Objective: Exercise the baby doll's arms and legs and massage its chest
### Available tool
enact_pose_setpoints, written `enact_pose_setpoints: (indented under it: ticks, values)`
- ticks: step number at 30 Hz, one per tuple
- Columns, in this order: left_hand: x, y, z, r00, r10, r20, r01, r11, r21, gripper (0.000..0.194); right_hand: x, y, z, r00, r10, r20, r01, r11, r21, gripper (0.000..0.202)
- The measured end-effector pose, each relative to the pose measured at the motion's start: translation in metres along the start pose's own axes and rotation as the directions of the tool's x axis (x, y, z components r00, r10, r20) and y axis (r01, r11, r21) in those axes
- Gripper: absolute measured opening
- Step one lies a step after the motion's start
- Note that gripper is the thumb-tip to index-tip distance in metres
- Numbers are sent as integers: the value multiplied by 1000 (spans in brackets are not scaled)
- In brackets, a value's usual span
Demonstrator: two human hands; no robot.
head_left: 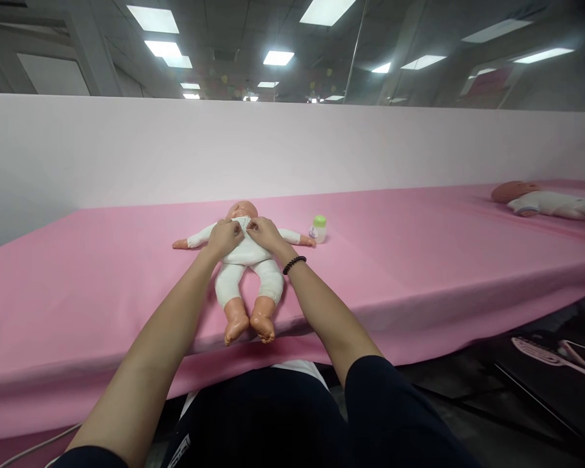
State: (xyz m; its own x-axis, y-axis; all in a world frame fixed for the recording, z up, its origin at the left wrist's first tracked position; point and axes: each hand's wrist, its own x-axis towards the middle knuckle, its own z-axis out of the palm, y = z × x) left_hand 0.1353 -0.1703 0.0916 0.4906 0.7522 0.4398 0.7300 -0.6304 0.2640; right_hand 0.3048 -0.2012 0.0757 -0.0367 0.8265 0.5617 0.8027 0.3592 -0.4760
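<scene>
A baby doll (pixel 246 252) in a white suit lies on its back on the pink-covered table, head away from me, arms spread and bare feet toward me. On the left side of its upper chest, my left hand (pixel 227 235) has its fingers pinched at the white cloth near the neck. My right hand (pixel 264 233) pinches at the same cloth just to the right, close to the other hand. The exact bits between the fingertips are too small to make out. A small bottle with a green cap (pixel 318 230) stands beside the doll's right-side hand.
The pink table cover (pixel 394 260) hangs over the near edge. Another doll (pixel 556 201) in white lies at the far right. A low white wall (pixel 273 149) with glass above runs behind the table. Dark furniture with pink items (pixel 541 354) is at the lower right.
</scene>
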Motion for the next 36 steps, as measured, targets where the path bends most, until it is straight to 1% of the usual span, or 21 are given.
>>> enact_pose_setpoints:
  ticks: [3, 7, 10, 12, 15, 17, 19, 23, 27, 29, 33, 36]
  values:
    - [2, -3, 4, 999, 49, -17, -49, 999, 20, 19, 0, 1, 4, 999, 29, 43, -30, 999, 21, 12]
    - [4, -6, 8, 999, 44, 13, -45, 998, 32, 24, 0, 0, 7, 994, 84, 75, -86, 996, 22, 13]
    - [4, -5, 8, 1000, 17, 20, -18, 999, 43, 25, 2, 1, 9, 993, 82, 79, -82, 997, -7, 15]
    - [3, -3, 8, 1000, -6, 18, 5, 999, 52, 25, 3, 3, 11, 994, 79, 69, -78, 997, -16, 13]
    - [2, 0, 6, 999, -39, 10, 39, 998, 56, 25, 6, 6, 15, 994, 109, 20, -108, 993, -41, 10]
    - [2, 1, 6, 998, -66, 5, 65, 996, 56, 31, 8, 7, 17, 993, 119, -16, -120, 991, -63, 12]
    - [3, 2, 7, 995, -96, 0, 95, 994, 59, 35, 10, 8, 19, 993, 118, -28, -120, 989, -84, 14]
    - [8, 2, 9, 988, -152, -12, 152, 986, 73, 36, 13, 5, 20, 993, 116, 18, -112, 979, -170, 14]
    - [14, 2, 14, 984, -181, -6, 180, 980, 89, 28, 15, 1, 21, 994, 92, 66, -72, 966, -250, 18]
    - [16, 1, 16, 985, -172, -8, 172, 980, 103, 27, 15, 1, 22, 995, 77, 63, -58, 963, -262, 20]
    - [18, 1, 18, 994, -96, -47, 102, 985, 138, 32, 15, 3, 25, 1000, 24, 1, -23, 969, -245, 24]
    - [20, 1, 19, 997, -70, -29, 73, 987, 141, 36, 14, 5, 27, 1000, 26, -17, -28, 980, -195, 27]
